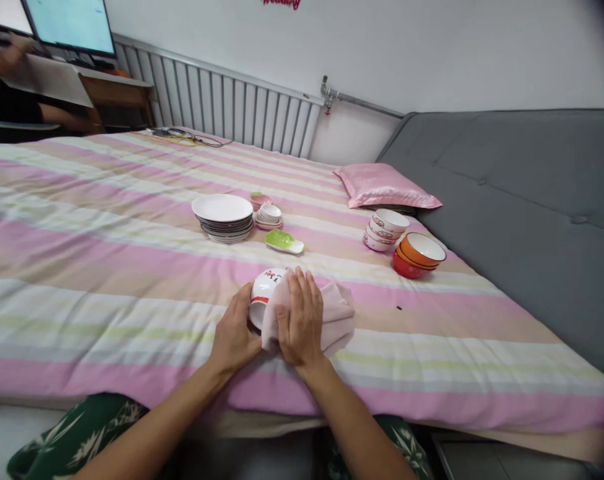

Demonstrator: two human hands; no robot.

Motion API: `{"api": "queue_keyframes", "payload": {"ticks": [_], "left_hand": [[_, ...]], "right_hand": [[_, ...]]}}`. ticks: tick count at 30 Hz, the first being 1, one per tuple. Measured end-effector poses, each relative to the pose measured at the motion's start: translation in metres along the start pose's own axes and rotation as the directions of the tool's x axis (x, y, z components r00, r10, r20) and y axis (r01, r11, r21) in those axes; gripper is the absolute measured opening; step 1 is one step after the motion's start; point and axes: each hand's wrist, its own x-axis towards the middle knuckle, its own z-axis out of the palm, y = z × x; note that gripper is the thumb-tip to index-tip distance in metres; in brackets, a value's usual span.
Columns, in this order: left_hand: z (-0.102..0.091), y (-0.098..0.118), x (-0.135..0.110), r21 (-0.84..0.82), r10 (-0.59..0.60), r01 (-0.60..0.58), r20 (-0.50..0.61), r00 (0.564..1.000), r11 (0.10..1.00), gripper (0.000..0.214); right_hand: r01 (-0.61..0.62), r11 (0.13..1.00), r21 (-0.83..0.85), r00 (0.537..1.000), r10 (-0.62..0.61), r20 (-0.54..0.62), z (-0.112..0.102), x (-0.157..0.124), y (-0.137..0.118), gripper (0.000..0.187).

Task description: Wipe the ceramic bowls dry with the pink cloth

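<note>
A white bowl [265,285] with red and black markings lies tilted on its side near the bed's front edge. My left hand [236,331] is closed round its left side and rim. Against the bowl's right side my right hand [302,320] presses a pale pink cloth [338,312], whose loose end spreads out to the right on the bedspread. The cloth covers that side of the bowl. Just beyond my hands sits a green leaf-shaped dish [282,241].
Farther back stand a stack of plates [223,208] and some small dishes [269,215]. To the right are stacked white bowls [386,228] and orange and red bowls [418,257]. A pink pillow [385,185] lies by the grey headboard [512,180]. Another person [7,73] sits at a desk.
</note>
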Motion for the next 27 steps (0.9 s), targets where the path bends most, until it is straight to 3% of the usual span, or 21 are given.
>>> {"api": "queue_keyframes", "payload": {"ticks": [7,27], "left_hand": [[0.001,0.001,-0.002,0.066,0.037,-0.036,-0.010,0.999,0.997,0.077],[0.001,0.006,-0.009,0.217,0.248,-0.248,0.025,0.968,0.944,0.086]], "right_hand": [[0.018,1.000,0.022,0.999,-0.017,-0.049,0.007,-0.004,0.000,0.050],[0.163,0.986,-0.033,0.985,-0.164,-0.057,-0.004,0.004,0.000,0.041]]}}
